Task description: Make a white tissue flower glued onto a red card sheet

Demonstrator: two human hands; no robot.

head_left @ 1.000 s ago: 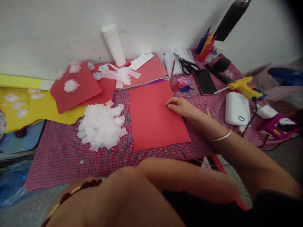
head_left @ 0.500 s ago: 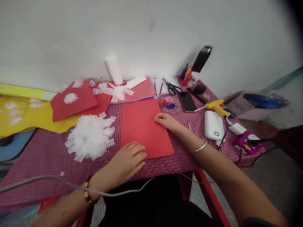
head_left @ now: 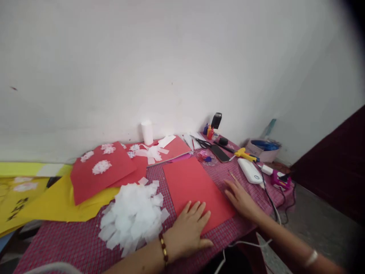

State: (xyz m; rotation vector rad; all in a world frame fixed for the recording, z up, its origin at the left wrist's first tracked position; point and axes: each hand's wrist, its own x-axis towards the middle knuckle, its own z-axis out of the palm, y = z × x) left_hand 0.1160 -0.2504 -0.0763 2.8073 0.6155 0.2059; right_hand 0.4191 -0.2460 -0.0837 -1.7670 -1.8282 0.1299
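A plain red sheet of paper lies on the checked tablecloth in front of me. My left hand rests flat on its near edge, fingers spread, holding nothing. My right hand is by the sheet's right edge with its fingers stretched out and apart. Just beyond those fingertips lies a pencil on the cloth; whether they touch it I cannot tell. A heap of white paper squares sits to the left of the red sheet.
Red sheets with white tufts overlap yellow paper at left. A white roll stands by the wall. Scissors, a phone, a yellow glue gun and a white power bank lie at right, with cables.
My left hand has flattened onto the red sheet. My right hand has left the sheet's upper right area and moved toward the pencil. The camera view has shifted, and the sheet appears turned.
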